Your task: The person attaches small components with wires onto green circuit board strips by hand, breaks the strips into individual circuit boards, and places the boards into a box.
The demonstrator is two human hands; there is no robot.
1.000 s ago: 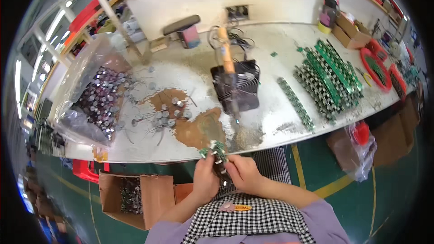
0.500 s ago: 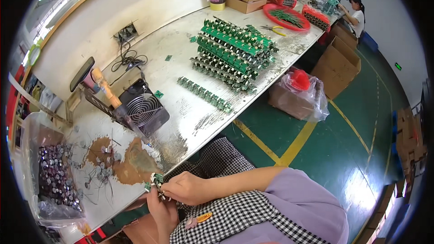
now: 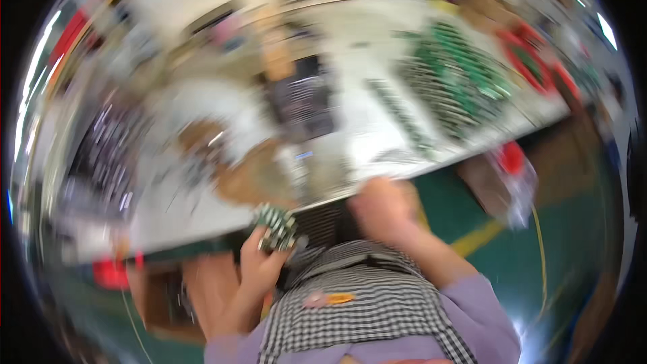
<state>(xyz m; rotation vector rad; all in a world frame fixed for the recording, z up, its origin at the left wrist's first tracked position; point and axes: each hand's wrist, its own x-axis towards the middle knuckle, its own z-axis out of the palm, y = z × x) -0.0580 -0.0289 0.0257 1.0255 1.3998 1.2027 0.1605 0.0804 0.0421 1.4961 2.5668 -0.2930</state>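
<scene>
— Two hands showing; what's where?
— My left hand (image 3: 259,259) grips a small green circuit board (image 3: 275,224) just below the workbench (image 3: 377,141) edge. My right hand (image 3: 381,205) is blurred; can't tell its grip.

A long, pale, stained workbench (image 3: 377,141) carries rows of green circuit boards (image 3: 451,74), a black grilled fan (image 3: 306,98) at centre, red round trays (image 3: 532,61) — all blurred.

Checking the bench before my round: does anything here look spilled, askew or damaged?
Brown patches mar the white table near its front edge, like stains or worn surface; blur hides which. The left hand holds a small green board.
</scene>
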